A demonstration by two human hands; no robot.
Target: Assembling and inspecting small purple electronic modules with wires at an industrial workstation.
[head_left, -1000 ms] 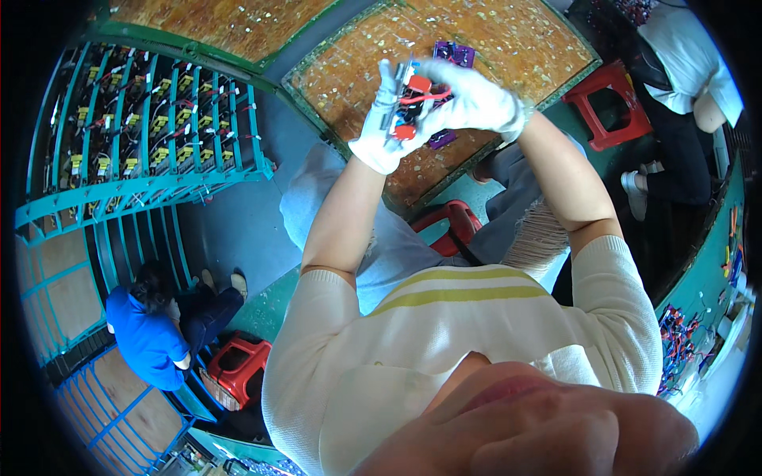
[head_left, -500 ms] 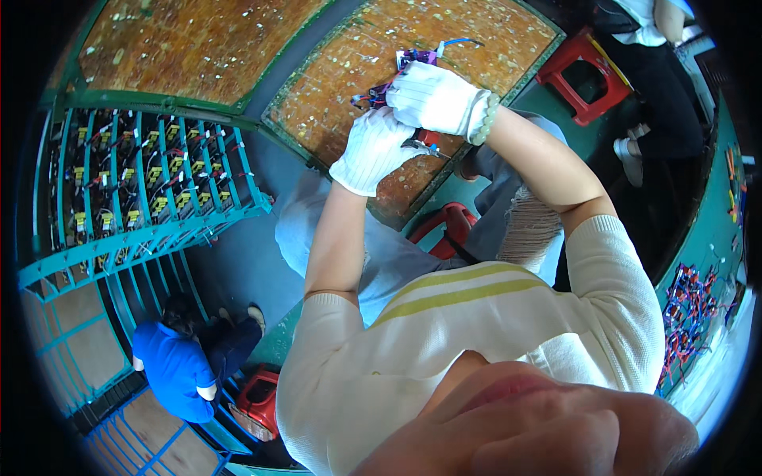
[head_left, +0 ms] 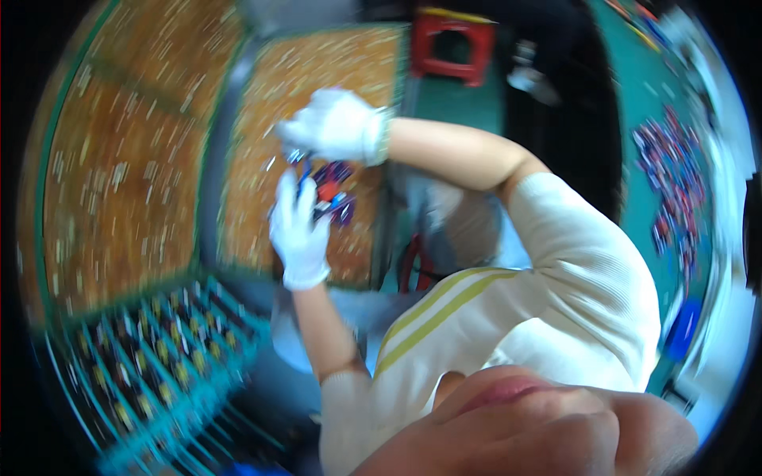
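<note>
My left hand [head_left: 300, 238], in a white glove, is over the near part of the brown board [head_left: 254, 190]. Its fingers bend around something small and dark with a pale tip, too smeared to name. A blue wire [head_left: 305, 170] runs by its fingertips. Beside these fingers lie purple pieces [head_left: 340, 171] and a red piece [head_left: 327, 190]; blur hides their kind. Farther off, my gloved right hand [head_left: 337, 127] is closed, with a bead bracelet [head_left: 383, 136] at its wrist. A small shiny bit shows under its fingertips, and what it grips is hidden.
A second brown board [head_left: 127, 159] with a green edge lies to the left. Below it, a teal rack [head_left: 175, 357] holds several yellow-and-black parts. A red stool [head_left: 452, 47] stands at the back. On the right-hand green table [head_left: 635, 95] lies a heap of red and blue wires [head_left: 671, 182].
The whole view has swung, so the boards and rack sit differently and are blurred. My hands, close together before, are apart, with the blue wire and purple pieces showing between them.
</note>
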